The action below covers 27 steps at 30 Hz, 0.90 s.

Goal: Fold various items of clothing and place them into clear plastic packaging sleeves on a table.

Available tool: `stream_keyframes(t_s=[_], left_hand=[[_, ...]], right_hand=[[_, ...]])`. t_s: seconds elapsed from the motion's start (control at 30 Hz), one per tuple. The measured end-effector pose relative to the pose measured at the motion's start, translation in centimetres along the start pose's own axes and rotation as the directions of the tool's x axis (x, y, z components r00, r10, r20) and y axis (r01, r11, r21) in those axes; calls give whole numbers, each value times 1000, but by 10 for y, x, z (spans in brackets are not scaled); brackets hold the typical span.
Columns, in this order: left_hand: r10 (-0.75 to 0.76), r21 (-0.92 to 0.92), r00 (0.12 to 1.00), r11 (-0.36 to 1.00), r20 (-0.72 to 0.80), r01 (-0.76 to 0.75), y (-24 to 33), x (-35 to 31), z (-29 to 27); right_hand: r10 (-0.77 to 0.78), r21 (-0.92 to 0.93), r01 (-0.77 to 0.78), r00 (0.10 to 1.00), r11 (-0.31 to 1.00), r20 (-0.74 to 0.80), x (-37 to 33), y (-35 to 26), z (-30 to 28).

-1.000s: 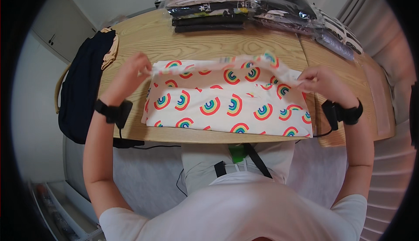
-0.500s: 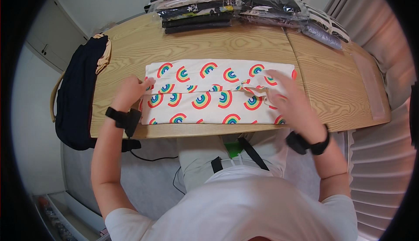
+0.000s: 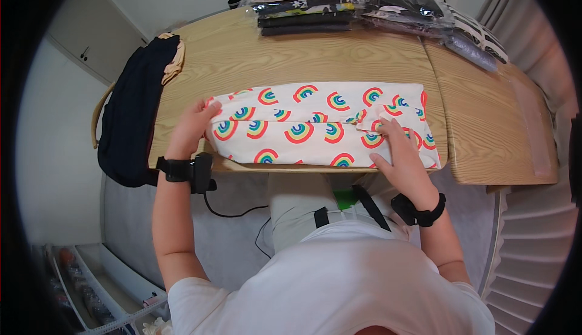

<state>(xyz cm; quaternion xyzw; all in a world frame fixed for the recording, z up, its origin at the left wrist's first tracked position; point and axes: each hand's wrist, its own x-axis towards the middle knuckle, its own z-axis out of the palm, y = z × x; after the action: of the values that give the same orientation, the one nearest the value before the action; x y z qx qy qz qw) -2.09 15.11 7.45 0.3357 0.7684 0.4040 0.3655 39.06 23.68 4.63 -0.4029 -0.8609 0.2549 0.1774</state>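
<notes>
A white garment with rainbow prints (image 3: 285,147) lies folded into a long flat strip along the table's near edge, with a seam where two folded sides meet running lengthwise through its middle. My left hand (image 3: 197,124) grips its left end, fingers closed round the cloth, and that end is bunched and slightly raised. On the right part of the garment, my right hand (image 3: 403,156) rests with its fingers spread, near a small crumpled section by the seam. Both wrists wear black bands.
The wooden table (image 3: 273,56) carries a stack of bagged folded clothes (image 3: 306,7) at the back, with more bagged clothes (image 3: 403,10) to their right. Dark navy clothing (image 3: 133,117) hangs over the left edge. A partitioned bin (image 3: 91,292) stands at lower left.
My left hand has taken hold of the garment's left end, which is now gathered. My right hand has come down onto the cloth. The whole view has shifted somewhat.
</notes>
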Motion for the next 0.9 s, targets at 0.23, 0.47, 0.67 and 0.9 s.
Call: stream_keyframes(t_s=[0.23,0.47,0.67,0.9], left_hand=[[9,323,985,945,-174,49,-18,-8,-10],[185,518,974,850,-134,-90,4,0,27],[462,550,885,754,-56,-359,-8,23,37],[119,-126,988,983,-100,-131,-11,14,7]], right_hand=[[-16,-106,2,992,994,-128,8,-16,2],[-84,-231,53,988,971,-126,13,-11,22],[-112,-269,65,980,961,-162,13,-13,24],[-123,-293,68,977,954,-175,11,-13,22]])
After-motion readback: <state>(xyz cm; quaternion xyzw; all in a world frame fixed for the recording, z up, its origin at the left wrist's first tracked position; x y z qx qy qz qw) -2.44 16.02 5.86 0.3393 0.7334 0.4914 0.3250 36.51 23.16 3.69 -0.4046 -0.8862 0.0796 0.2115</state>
